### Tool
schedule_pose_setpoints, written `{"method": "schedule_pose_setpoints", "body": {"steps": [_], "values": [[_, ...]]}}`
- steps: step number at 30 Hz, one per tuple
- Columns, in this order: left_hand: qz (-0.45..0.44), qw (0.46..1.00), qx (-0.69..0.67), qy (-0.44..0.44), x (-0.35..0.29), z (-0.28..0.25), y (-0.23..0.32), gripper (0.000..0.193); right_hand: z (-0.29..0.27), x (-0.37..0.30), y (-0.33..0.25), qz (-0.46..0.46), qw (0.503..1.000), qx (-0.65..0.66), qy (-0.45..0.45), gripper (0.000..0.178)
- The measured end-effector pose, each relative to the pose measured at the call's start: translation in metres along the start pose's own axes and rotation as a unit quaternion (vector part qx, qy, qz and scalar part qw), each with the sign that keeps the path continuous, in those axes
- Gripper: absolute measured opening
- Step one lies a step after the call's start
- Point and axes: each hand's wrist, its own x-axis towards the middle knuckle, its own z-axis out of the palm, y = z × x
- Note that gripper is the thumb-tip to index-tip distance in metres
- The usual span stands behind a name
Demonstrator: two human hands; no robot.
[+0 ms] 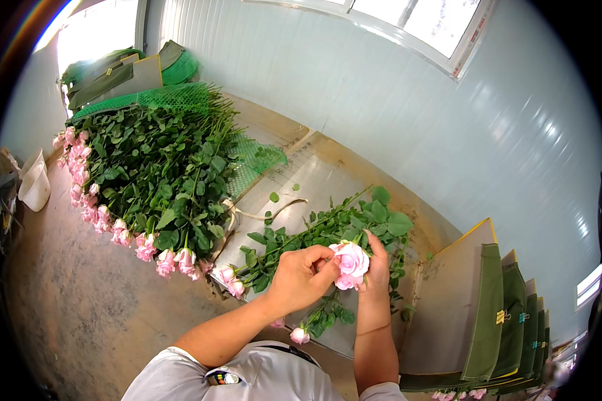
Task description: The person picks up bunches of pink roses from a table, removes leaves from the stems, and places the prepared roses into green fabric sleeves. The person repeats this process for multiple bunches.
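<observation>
An open pink rose [352,262] is held up in front of me over the table. My right hand [376,264] cups it from the right, fingers behind the bloom. From the other side my left hand [304,275] is closed in a pinch at the outer petals; its fingertips partly hide what they grip. Leafy rose stems [314,234] lie on the table beneath and behind my hands. Two pink blooms [230,281] rest left of my left wrist, and a paler rose [299,335] hangs at the table's front edge, below my left forearm.
A large pile of roses [160,160], heads toward the floor side, lies left on green mesh [254,160]. Cloth-covered boards [448,301] with binder clips lean at the right. A white bucket [35,182] stands far left. A pale panel wall [408,113] closes the back.
</observation>
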Motion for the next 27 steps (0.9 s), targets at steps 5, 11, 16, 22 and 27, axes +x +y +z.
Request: {"method": "schedule_pose_setpoints", "body": {"steps": [5,11,16,22,27], "values": [[0.001,1.000,0.001,-0.003,-0.002,0.002,0.001,0.010,-0.007,0.003,0.001,-0.014,1.000,0.001,-0.013,0.028],[0.008,1.000,0.016,0.001,-0.005,0.001,0.000,0.011,-0.001,0.002,0.001,-0.003,0.999,-0.021,0.050,0.026],[0.143,0.985,0.090,0.030,0.000,0.002,-0.011,0.011,0.015,-0.011,-0.006,0.046,0.997,0.009,-0.056,0.029],[0.293,0.939,0.164,0.072,0.011,0.003,-0.033,0.011,0.008,-0.013,-0.009,0.037,0.998,0.039,-0.045,0.031],[0.177,0.979,0.091,0.034,0.008,0.008,-0.043,0.010,-0.033,-0.010,-0.015,-0.002,0.946,0.134,-0.296,0.027]]}}
